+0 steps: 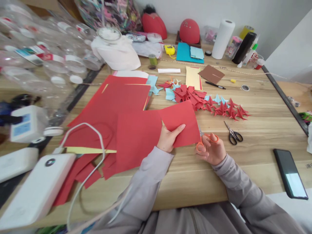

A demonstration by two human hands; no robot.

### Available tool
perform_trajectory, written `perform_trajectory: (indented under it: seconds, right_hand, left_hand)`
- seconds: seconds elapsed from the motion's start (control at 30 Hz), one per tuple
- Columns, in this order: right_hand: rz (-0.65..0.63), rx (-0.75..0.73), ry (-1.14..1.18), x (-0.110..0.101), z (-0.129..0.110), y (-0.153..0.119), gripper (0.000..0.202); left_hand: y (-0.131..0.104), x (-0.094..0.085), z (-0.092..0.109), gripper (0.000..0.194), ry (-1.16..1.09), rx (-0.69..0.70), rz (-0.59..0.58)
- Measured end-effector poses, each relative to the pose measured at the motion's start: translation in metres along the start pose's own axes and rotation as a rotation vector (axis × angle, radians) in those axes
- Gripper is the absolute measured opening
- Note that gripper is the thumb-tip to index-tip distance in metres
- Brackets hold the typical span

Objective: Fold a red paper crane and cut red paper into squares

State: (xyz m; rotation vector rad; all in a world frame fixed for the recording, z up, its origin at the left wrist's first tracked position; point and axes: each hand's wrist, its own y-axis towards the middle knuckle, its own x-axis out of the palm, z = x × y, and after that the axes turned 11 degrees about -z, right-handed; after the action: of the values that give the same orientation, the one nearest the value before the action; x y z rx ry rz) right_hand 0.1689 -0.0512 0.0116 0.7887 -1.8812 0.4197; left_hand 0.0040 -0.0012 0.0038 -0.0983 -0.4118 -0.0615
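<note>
My left hand (168, 137) grips a large sheet of red paper (138, 136), thumb on top, with a red flap of it standing out to the right. My right hand (213, 150) has its fingers through the orange handles of a pair of scissors (200, 143). The blades are mostly hidden at the right edge of the red paper. Behind the paper lies a pile of red folded paper cranes (190, 96), with a few light blue ones (217, 98) among them. A stack of red paper (124, 97) spreads out to the left.
Black-handled scissors (234, 135) and a phone (290, 174) lie to the right. On the left are a white power bank (36, 191) with a looping cable and many plastic bottles (53, 61). Brown paper (211, 74), a pen (215, 85) and a yellow tape measure (170, 50) sit farther back.
</note>
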Motion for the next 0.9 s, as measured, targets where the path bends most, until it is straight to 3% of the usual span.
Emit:
perform_trajectory:
  seconds: [0.1,0.27,0.4,0.57,0.7,0.9]
  right_hand:
    - [0.021,0.006,-0.031,-0.002,-0.002,0.0,0.028]
    - [0.009,0.016,-0.128,-0.006,-0.003,-0.002,0.036]
    - [0.064,0.072,-0.203,-0.007,-0.003,-0.002,0.043]
    - [0.09,0.043,-0.191,-0.004,-0.001,0.0,0.041]
    - [0.093,0.014,-0.142,0.0,0.0,0.002,0.037]
    - [0.04,0.017,-0.068,0.0,0.002,0.003,0.043]
  left_hand:
    - [-0.001,0.002,0.003,0.051,-0.069,-0.061,-0.024]
    - [-0.001,-0.002,0.011,0.057,-0.174,-0.14,-0.064]
    - [0.001,-0.005,0.011,0.044,-0.166,-0.201,-0.043]
    - [0.002,-0.001,0.003,0.047,-0.037,-0.043,0.052]
    - [0.001,0.001,0.001,0.037,0.188,0.1,0.141]
    - [-0.002,0.001,0.004,0.029,0.312,0.188,0.203]
